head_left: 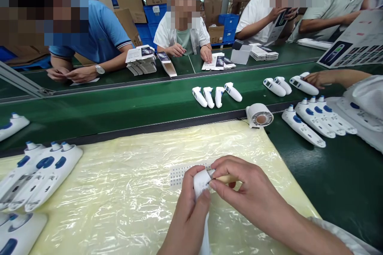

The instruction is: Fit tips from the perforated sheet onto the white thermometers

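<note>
A white handheld device (pixel 201 180) stands upright in my left hand (pixel 193 209), whose fingers and thumb wrap round its upper part. My right hand (pixel 245 185) pinches a thin tan stick-like tool (pixel 225 178), its tip at the device's top end. Just behind both hands, a clear sheet with rows of small dots (pixel 179 174) lies on the yellowish plastic-covered mat (pixel 104 191). The lower part of the device runs down past my left thumb.
White devices with blue buttons (pixel 49 171) stand at the left; similar ones (pixel 303 127) are at the right. A tape roll (pixel 259 115) sits at the mat's back edge. More devices lie on the green belt (pixel 134 105). Several people work beyond it; another person's hand (pixel 323 78) reaches in.
</note>
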Demonstrator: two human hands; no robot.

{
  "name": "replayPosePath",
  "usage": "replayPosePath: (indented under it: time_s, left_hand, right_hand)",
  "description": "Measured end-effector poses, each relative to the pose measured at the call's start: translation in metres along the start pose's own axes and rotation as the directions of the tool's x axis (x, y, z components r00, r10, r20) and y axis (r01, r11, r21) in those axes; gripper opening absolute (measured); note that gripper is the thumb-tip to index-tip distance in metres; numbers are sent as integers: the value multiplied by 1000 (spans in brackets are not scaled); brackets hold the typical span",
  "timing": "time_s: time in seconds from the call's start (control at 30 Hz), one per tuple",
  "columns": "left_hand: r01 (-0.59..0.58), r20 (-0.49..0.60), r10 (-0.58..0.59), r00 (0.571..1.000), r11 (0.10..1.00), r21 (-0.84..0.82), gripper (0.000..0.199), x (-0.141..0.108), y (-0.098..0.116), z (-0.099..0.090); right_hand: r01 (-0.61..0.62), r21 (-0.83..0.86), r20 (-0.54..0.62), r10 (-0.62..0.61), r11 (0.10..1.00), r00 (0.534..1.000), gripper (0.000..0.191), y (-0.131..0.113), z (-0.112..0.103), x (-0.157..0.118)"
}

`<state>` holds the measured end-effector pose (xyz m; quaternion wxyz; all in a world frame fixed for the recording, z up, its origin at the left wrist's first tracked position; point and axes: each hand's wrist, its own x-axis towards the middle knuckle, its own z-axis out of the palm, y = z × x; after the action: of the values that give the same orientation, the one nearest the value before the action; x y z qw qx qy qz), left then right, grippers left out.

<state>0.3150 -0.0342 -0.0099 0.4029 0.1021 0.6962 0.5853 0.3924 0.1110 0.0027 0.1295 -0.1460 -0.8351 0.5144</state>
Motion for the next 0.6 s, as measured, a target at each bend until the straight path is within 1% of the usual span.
replayPosePath:
  time_s: [0.17, 0.47, 0.6]
  left_hand:
    - [29, 26, -29, 999, 1000, 13, 47, 0, 0, -1]
    - [43, -15, -43, 999, 999, -16, 46, -1, 0, 1]
    - [45, 0, -45, 999, 999, -24, 47, -1, -1, 1]
  right_hand:
    - [8, 6, -7, -7, 1000, 1000, 12, 0, 0, 0]
    - [-15, 2, -3, 15, 1000, 1000, 10, -2, 0, 0]
    - [0, 9, -3, 0, 1000, 1000, 11, -1, 0, 0]
